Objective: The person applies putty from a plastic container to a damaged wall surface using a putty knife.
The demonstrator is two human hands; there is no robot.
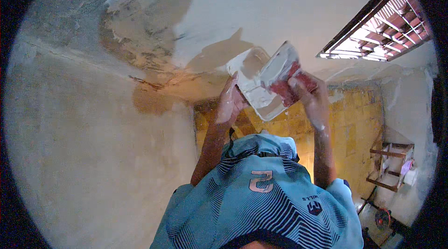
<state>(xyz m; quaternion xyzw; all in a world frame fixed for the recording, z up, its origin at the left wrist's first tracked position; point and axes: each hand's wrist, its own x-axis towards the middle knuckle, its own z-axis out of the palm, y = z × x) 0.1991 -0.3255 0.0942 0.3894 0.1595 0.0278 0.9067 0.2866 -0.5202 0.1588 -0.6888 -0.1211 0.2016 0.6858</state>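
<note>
While the fingers of the left hand (228, 102) grip the tray (254, 96), those of the right hand (311, 97) clamp the red tool (283, 86).

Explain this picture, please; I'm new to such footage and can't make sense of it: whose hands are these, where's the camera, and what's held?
There is no machine here: these are a person's bare hands. The picture comes from a wide fisheye camera worn on the head, looking down, so straight edges bend and the wearer's blue shirt fills the bottom.

The left hand grips a pale tray. The right hand holds a reddish flat tool smeared with white paste. More paste lies on the tray; whether tool and tray touch, I can't tell.

Beyond are a patchy wall, a barred window and a yellowish tiled floor.
</note>
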